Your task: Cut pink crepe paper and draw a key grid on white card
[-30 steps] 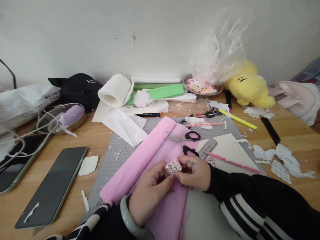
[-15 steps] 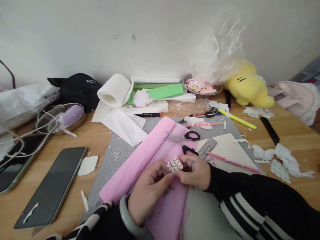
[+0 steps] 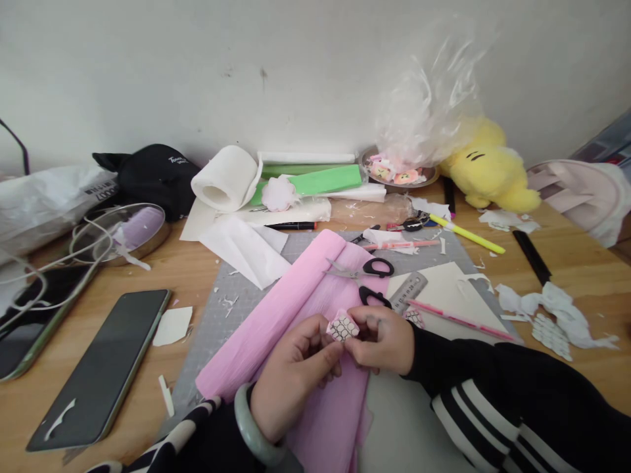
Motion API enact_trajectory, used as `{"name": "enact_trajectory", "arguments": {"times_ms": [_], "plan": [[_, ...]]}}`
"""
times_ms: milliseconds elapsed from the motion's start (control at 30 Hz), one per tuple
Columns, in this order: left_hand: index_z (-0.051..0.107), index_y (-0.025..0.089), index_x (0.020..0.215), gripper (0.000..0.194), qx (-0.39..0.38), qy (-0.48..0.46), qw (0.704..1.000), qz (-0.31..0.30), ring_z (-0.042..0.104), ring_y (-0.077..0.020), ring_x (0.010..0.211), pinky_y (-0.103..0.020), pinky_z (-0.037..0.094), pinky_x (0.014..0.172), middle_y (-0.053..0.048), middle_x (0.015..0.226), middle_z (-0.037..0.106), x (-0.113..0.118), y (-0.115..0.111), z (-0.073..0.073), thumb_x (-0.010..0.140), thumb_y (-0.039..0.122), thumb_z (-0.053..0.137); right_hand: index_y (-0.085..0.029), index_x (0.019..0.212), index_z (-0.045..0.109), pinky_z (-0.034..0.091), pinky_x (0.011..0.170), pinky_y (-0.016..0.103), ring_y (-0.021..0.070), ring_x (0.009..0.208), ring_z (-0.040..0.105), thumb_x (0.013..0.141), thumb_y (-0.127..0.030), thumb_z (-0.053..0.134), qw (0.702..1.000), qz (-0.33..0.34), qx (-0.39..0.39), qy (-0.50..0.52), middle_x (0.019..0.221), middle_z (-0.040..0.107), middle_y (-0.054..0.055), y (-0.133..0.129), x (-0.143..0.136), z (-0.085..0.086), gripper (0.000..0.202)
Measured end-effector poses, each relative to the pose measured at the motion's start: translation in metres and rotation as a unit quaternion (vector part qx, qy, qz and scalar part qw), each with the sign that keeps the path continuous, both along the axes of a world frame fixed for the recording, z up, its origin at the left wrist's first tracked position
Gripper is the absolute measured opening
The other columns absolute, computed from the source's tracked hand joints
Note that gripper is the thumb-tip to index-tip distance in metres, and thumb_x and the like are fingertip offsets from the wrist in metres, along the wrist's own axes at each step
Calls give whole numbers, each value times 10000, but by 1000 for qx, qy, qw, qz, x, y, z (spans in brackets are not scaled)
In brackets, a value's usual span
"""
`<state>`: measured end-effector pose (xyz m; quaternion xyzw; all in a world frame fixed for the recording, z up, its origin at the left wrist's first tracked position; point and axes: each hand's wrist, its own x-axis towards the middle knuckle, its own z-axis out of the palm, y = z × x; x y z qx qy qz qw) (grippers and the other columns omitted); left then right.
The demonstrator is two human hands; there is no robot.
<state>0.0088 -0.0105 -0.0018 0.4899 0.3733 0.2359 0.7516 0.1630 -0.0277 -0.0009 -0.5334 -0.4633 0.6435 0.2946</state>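
Note:
A small pink piece with a white, black-lined cell pattern (image 3: pixel 342 326) is pinched between both hands above the pink crepe paper (image 3: pixel 280 309). My left hand (image 3: pixel 300 368) holds its left and lower edge with thumb and fingers. On its right side, the fingertips of my right hand (image 3: pixel 382 338) grip the edge. Black-handled scissors (image 3: pixel 369 274) lie half spread on the crepe paper, just beyond my right hand. A similar patterned piece (image 3: pixel 414 318) shows beside my right wrist, near a metal ruler (image 3: pixel 410 289) and a pink striped stick (image 3: pixel 461 319).
Two phones (image 3: pixel 101 368) and a metal bowl (image 3: pixel 158 233) are at left. A paper roll (image 3: pixel 224 177), green paper (image 3: pixel 325 180) and a dish of pink pieces (image 3: pixel 434 177) line the wall. A yellow plush (image 3: pixel 486 167), yellow pen (image 3: pixel 468 234) and paper scraps (image 3: pixel 566 312) are at right.
The patterned piece has tilted slightly and shifted a little to the left between my fingertips. Both hands keep nearly the same place.

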Motion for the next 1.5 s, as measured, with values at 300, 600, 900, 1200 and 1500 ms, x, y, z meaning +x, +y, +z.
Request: {"name": "enact_trajectory", "arguments": {"times_ms": [300, 600, 900, 1200, 1500], "plan": [[454, 157, 679, 237, -1, 17, 1000, -5, 410, -69, 464, -188, 326, 451, 39, 540, 502, 1, 0, 4, 731, 349, 583, -142, 640, 480, 342, 286, 113, 29, 345, 417, 619, -113, 447, 1000, 3, -3, -10, 462, 486, -63, 0, 0, 1, 48], [448, 161, 688, 265, -27, 5, 999, 29, 418, -73, 475, -192, 336, 461, 35, 541, 510, 1, 0, 5, 709, 376, 602, -140, 643, 480, 342, 286, 111, 30, 348, 416, 618, -123, 452, 999, 7, -8, -37, 462, 481, -62, 1, -1, 3, 41], [438, 167, 672, 276, -21, 17, 999, 22, 396, -64, 455, -184, 317, 445, 47, 525, 494, 2, 0, 3, 715, 388, 598, -137, 638, 483, 326, 288, 108, 26, 356, 396, 602, -122, 456, 1000, 20, 8, -15, 475, 464, -59, 0, 0, -2, 47], [430, 175, 674, 268, -7, 22, 999, 27, 388, -64, 441, -185, 313, 433, 54, 525, 478, 3, 0, 4, 730, 387, 583, -142, 655, 479, 339, 299, 105, 18, 363, 390, 613, -119, 503, 1000, 20, 15, -4, 495, 448, -70, 1, 1, 1, 54], [462, 159, 713, 242, -14, -5, 999, 33, 425, -73, 468, -191, 337, 452, 32, 560, 512, 0, 0, 4, 741, 372, 573, -140, 645, 487, 340, 289, 104, 28, 353, 419, 625, -100, 484, 999, 11, -24, -26, 467, 485, -62, 1, 0, 4, 44]]}}
